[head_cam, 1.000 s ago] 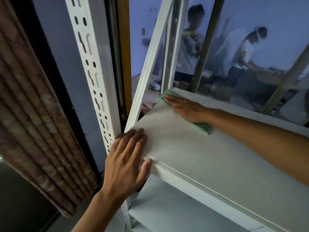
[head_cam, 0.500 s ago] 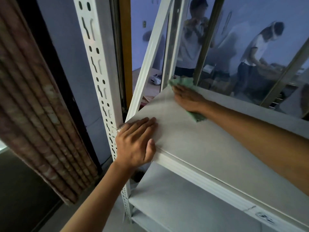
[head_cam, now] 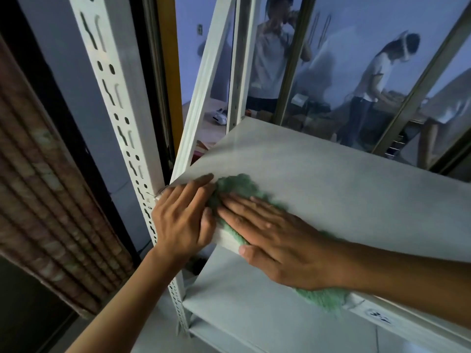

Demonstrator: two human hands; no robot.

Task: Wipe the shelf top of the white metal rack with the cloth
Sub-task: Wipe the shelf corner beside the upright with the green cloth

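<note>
Right now our right hand lies flat on the green cloth, fingers straight and together, palm down, pressing it onto the shelf top at the near left corner of the white rack. We grip nothing with it; the fingers are extended, not curled round the cloth. Cloth sits on the shelf top right at the front edge: one bunched bit sticks out past our fingertips toward the corner, another bit shows under our wrist and hangs slightly over the front lip at lower right. Cloth looks blurred.

Our left hand rests on the same corner, fingers straight and relaxed, laid over the shelf edge just beside the perforated upright. Its thumb drops down the front lip. It holds nothing. Left fingers are just beside the cloth's bunched end and touching or nearly touching it; we cannot tell which. The two hands sit side by side, very close.

Lower shelf shows under the top one, same white metal. A second white post slants behind the corner. Behind the rack, a glass pane with two people visible through it or reflected, cannot tell which. Left of the rack, a ribbed brownish roll leans against a dark frame. A yellow strip runs up behind the upright.
</note>
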